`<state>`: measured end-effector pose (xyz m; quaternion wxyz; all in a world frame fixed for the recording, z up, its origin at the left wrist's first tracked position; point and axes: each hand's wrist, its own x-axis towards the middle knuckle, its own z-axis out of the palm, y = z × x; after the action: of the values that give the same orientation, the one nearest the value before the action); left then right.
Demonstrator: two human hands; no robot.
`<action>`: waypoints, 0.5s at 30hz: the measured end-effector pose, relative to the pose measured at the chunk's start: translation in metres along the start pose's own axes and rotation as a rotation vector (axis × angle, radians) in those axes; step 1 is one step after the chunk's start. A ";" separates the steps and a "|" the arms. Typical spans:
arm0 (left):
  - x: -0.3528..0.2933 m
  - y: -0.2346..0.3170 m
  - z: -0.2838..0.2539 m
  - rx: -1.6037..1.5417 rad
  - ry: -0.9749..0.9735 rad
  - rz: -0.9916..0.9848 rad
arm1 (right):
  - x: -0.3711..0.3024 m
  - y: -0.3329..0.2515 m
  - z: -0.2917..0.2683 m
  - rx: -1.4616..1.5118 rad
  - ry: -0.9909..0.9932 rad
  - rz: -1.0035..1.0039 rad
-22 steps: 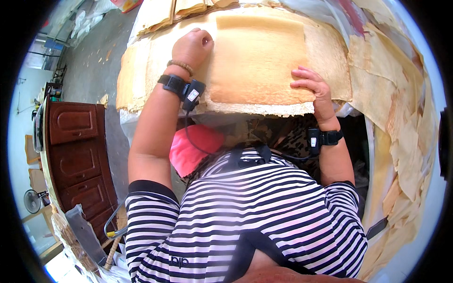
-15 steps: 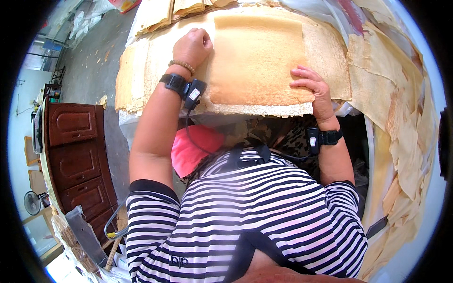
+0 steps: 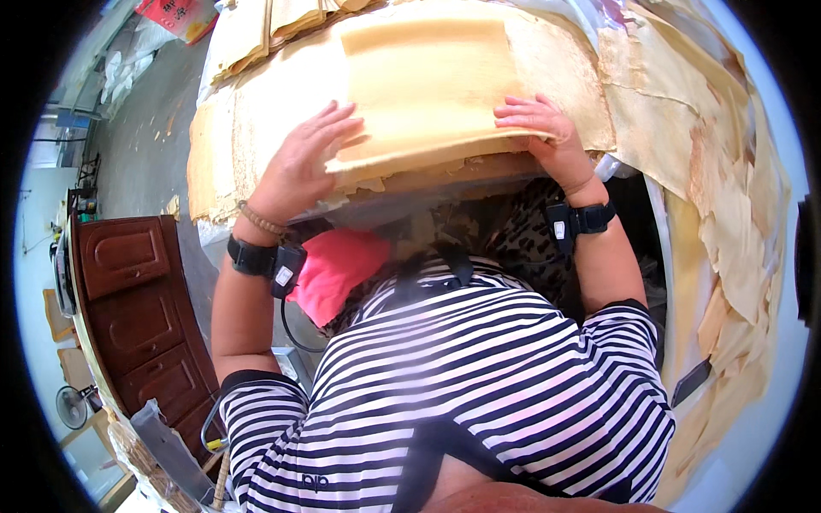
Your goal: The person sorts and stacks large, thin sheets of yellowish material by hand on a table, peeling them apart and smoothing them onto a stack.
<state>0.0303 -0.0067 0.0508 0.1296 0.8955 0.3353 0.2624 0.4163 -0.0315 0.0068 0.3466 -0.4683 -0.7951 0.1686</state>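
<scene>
A thin tan rectangular sheet [image 3: 428, 85] lies on a stack of similar, rough-edged tan sheets [image 3: 556, 64] in front of me. Its near edge is raised and curves slightly upward. My right hand [image 3: 547, 128] pinches the near right corner, fingers on top and thumb underneath. At the near left corner is my left hand [image 3: 312, 158], its fingers stretched out and apart, slightly blurred. The fingertips are by the sheet's left edge; whether they touch it I cannot tell.
More tan sheets are piled at the far left [image 3: 244, 43], and ragged ones hang along the right side [image 3: 684, 145]. A dark red wooden cabinet [image 3: 128, 291] stands at left on the grey floor [image 3: 154, 154]. Pink cloth [image 3: 338, 269] is near my waist.
My left hand has opened from a fist and come down to the near left corner. My right hand has taken hold of the near right corner, and the sheet's near edge has risen.
</scene>
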 end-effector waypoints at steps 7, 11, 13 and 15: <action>0.023 -0.047 0.064 -0.339 0.367 -0.681 | 0.036 -0.001 0.004 0.406 0.075 0.576; 0.050 -0.017 0.069 0.230 0.355 -0.586 | 0.047 -0.008 0.012 0.038 0.185 0.563; 0.054 -0.016 0.071 0.307 0.319 -0.597 | 0.047 -0.006 0.020 -0.186 0.253 0.468; 0.056 -0.015 0.071 0.422 0.222 -0.640 | 0.048 -0.015 0.024 -0.409 0.313 0.371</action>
<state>0.0976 0.0378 0.0073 -0.0193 0.7189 0.6559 0.2291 0.3743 0.0035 0.0179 0.3265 -0.6856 -0.6505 -0.0085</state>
